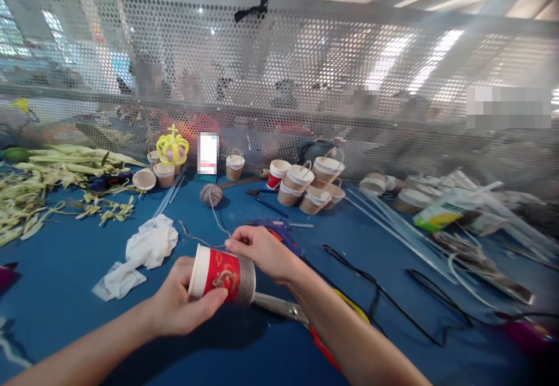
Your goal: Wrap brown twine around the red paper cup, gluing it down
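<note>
My left hand (186, 298) is closed around a red and white paper cup (217, 272), tilted on its side with its rim to the left. Grey-brown yarn (247, 281) is wound in rows around the cup's base end. Above the cup, my right hand (257, 252) pinches the yarn strand between thumb and fingertips. From there the strand runs up to a yarn ball (211, 195) on the blue table; a loose end curls off to the left. Scissors (283, 306) with red handles lie beneath the cup and my right forearm.
A blue glue gun (275, 229) and pliers (266, 199) lie beyond my hands. Several wrapped cups (299, 177) stand at the back. White crumpled cloth (151, 243) rests left, near plant husks (48, 170). Black cable (379, 287) loops right; a perforated metal screen (262, 54) rises behind.
</note>
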`<state>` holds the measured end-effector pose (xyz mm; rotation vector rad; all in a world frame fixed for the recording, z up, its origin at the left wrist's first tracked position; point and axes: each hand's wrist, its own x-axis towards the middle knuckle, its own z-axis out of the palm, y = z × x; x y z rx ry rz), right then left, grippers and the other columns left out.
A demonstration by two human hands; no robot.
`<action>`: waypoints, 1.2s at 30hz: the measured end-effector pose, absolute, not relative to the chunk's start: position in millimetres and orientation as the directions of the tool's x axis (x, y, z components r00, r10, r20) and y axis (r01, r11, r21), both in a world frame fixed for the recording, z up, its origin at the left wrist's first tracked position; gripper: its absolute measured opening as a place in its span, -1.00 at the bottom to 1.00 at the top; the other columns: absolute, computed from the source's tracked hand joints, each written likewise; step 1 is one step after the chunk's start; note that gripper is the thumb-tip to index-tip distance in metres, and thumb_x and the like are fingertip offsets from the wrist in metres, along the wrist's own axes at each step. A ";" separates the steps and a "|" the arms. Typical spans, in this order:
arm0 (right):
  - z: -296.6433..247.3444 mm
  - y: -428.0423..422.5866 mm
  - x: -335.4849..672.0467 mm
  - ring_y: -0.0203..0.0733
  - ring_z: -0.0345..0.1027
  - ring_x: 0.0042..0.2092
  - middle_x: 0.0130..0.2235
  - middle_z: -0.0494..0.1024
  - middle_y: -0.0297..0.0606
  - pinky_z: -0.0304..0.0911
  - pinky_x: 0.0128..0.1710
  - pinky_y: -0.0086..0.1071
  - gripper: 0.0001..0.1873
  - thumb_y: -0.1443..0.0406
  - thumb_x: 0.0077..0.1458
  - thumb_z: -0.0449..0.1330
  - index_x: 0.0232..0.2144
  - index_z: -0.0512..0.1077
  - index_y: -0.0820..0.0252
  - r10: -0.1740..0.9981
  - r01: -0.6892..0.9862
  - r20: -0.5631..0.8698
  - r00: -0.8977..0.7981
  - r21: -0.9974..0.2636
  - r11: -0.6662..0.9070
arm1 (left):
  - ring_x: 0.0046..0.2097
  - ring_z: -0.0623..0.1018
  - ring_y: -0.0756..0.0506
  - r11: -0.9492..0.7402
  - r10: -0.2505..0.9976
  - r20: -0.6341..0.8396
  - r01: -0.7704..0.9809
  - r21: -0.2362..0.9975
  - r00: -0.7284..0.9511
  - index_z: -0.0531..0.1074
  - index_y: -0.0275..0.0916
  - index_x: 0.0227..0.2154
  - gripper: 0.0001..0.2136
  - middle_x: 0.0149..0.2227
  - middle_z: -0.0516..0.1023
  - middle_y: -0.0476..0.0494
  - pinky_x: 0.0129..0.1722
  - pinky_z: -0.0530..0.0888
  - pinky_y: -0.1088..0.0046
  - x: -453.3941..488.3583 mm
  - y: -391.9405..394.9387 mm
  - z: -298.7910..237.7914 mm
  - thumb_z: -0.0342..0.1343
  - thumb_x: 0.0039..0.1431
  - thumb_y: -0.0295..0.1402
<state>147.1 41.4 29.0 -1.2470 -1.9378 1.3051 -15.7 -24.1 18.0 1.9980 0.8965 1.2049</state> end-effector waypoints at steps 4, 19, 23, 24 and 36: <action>31.0 39.5 145.9 -0.42 0.04 -0.55 -0.61 0.25 -0.45 -0.01 -0.55 -0.50 -0.79 0.22 -0.06 0.12 -0.57 0.33 0.27 0.884 0.432 -0.084 -0.460 -0.891 0.141 | -0.67 0.15 0.08 -0.511 0.843 0.413 0.274 0.815 0.343 0.06 -0.24 -0.78 -0.70 -0.75 0.11 0.06 -0.66 0.14 0.54 -17.3 -25.4 16.1 0.01 -0.04 -0.44; 47.7 16.4 160.9 -0.30 0.26 -0.42 -0.44 0.42 -0.30 0.19 -0.41 -0.41 -0.77 0.15 0.02 0.04 -0.42 0.32 0.21 0.935 0.479 0.047 -0.353 -0.849 0.223 | -0.56 0.44 0.05 0.245 0.966 -0.252 -0.470 0.848 0.049 0.45 -0.39 -0.53 -0.80 -0.59 0.52 -0.08 -0.53 0.36 0.61 -11.3 -4.5 22.5 0.27 -0.22 -0.36; 41.5 2.0 153.9 -0.33 0.20 -0.46 -0.47 0.39 -0.34 0.16 -0.43 -0.42 -0.85 0.21 -0.03 0.10 -0.48 0.29 0.19 0.942 0.495 0.061 -0.331 -0.839 0.228 | -0.58 0.42 0.06 0.306 0.950 -0.300 -0.457 0.835 0.089 0.45 -0.38 -0.54 -0.82 -0.61 0.51 -0.06 -0.58 0.32 0.62 -10.0 -4.3 19.5 0.24 -0.17 -0.34; 39.9 1.3 153.0 -0.33 0.18 -0.46 -0.49 0.36 -0.35 0.16 -0.44 -0.43 -0.85 0.22 -0.01 0.09 -0.50 0.27 0.19 0.941 0.478 0.068 -0.331 -0.848 0.230 | -0.58 0.41 0.06 0.303 0.952 -0.292 -0.447 0.841 0.094 0.45 -0.37 -0.54 -0.83 -0.60 0.51 -0.05 -0.58 0.32 0.62 -9.9 -5.3 18.4 0.23 -0.15 -0.33; 48.3 -0.5 170.4 -0.32 0.18 -0.39 -0.45 0.31 -0.35 0.16 -0.35 -0.42 -0.88 0.32 0.03 0.08 -0.53 0.23 0.16 0.811 0.377 0.254 -0.528 -0.785 0.491 | -0.49 0.47 0.00 0.418 0.894 -0.283 -0.420 0.806 0.347 0.51 -0.36 -0.44 -0.72 -0.49 0.56 -0.13 -0.47 0.37 0.55 -25.3 -2.3 29.5 0.27 -0.24 -0.27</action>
